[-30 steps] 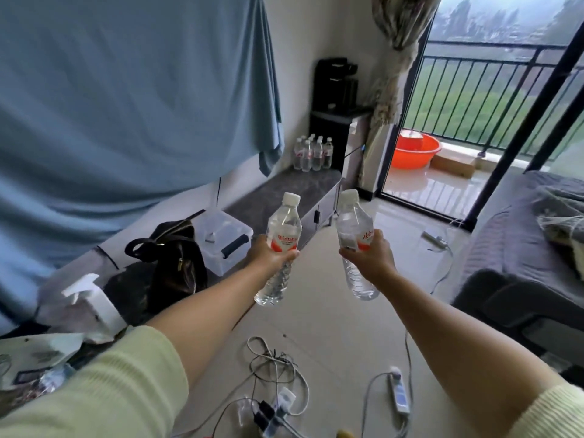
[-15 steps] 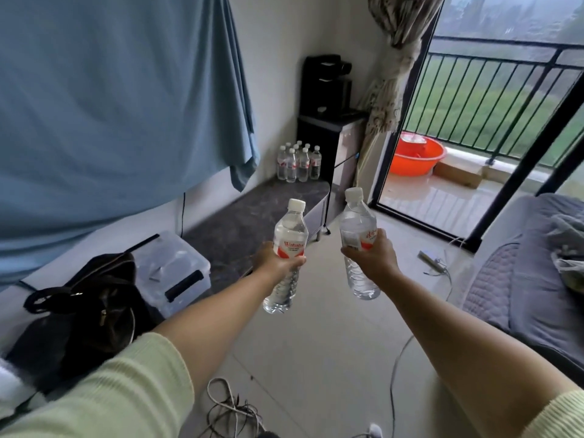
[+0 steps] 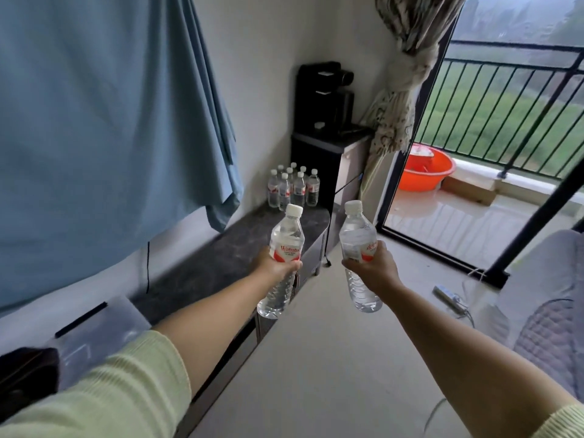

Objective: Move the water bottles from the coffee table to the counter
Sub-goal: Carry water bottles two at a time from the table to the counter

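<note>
My left hand [image 3: 275, 266] grips a clear water bottle [image 3: 283, 248] with a white cap and red label, held upright over the near edge of the dark marble counter [image 3: 221, 263]. My right hand [image 3: 373, 269] grips a second water bottle [image 3: 357, 238] of the same kind, upright in the air over the floor. Both arms are stretched forward. At the counter's far end, against the wall, stand several more water bottles [image 3: 294, 188] in a cluster. The coffee table is out of view.
A black cabinet [image 3: 322, 159] with a black machine [image 3: 325, 96] on top stands behind the counter. A blue cloth [image 3: 94, 105] hangs on the left wall. A clear lidded box [image 3: 98, 330] and a black bag [image 3: 25, 374] sit at lower left. A balcony door, an orange basin [image 3: 426, 170] and a grey sofa [image 3: 546, 317] are on the right.
I have walked forward along the counter with both bottles. The cluster of bottles and the black cabinet are closer, and the cables on the floor have dropped out of view.
</note>
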